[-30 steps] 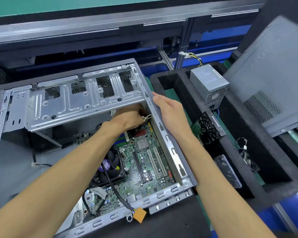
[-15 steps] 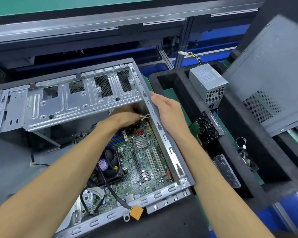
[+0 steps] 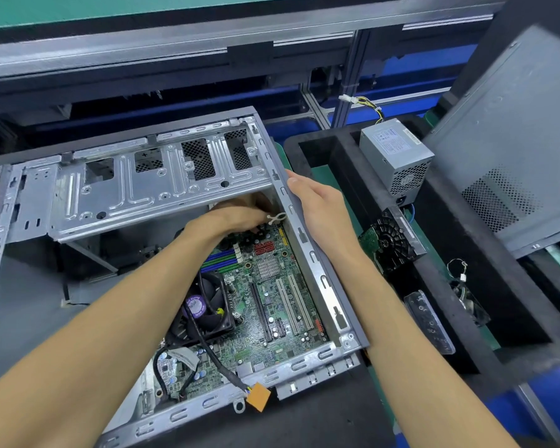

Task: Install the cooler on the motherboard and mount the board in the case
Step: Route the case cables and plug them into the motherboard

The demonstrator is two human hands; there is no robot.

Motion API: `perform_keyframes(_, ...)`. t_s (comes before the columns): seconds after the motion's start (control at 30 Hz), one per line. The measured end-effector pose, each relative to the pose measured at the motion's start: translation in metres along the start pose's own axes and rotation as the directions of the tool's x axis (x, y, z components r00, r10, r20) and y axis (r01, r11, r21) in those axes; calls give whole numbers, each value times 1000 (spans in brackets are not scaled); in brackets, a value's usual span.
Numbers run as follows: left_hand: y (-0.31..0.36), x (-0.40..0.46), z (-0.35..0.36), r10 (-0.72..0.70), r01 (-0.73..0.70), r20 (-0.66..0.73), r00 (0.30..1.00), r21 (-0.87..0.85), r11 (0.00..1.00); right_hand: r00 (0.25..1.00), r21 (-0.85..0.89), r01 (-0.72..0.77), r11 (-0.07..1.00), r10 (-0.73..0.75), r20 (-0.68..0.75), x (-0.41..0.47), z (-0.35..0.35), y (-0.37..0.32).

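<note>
**Board in the case, both hands at its far end**

A dark tabletop (image 3: 304, 425) on an assembly line carries one open case (image 3: 324, 279). Near its front edge one orange connector (image 3: 258, 396) hangs over the case rim. The motherboard (image 3: 272, 305) lies flat inside with one cooler (image 3: 207, 305) on it. Farther in, the left hand (image 3: 236, 218) reaches under the drive cage; its grip is hidden. The right hand (image 3: 320, 202) rests with loose fingers on the case's right rail. Beyond, a foam tray (image 3: 466, 302) holds one power supply (image 3: 398, 156).
</note>
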State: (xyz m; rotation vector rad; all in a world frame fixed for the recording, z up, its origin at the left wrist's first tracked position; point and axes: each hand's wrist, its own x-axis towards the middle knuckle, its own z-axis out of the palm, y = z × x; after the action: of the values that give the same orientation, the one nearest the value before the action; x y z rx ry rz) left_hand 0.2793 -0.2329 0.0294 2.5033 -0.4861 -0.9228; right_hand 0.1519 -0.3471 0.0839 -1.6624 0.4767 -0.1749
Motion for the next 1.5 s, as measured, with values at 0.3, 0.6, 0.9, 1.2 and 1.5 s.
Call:
perform_keyframes(0.3, 11, -13, 2, 27, -25, 109, 994, -22, 999, 1000, -5, 8, 1000, -8, 0, 0, 0, -1)
perform_keyframes(0.6, 5, -5, 4, 20, -18, 47, 999, -33, 999, 1000, -8, 8, 1000, -8, -1, 0, 0, -1)
perform_keyframes(0.9, 14, -6, 2, -18, 5, 176, 984, 76, 997, 1000, -2, -1, 1000, 1, -9, 1, 0, 1)
perform_keyframes(1.2, 15, -5, 1, -32, 17, 199, 980, 80, 997, 1000, 1, 0, 1000, 0, -8, 2, 1, 3)
perform_keyframes(1.5, 8, -5, 6, 91, -93, -20, 996, -207, 974, 1000, 17, 6, 1000, -6, -12, 3, 1, 4)
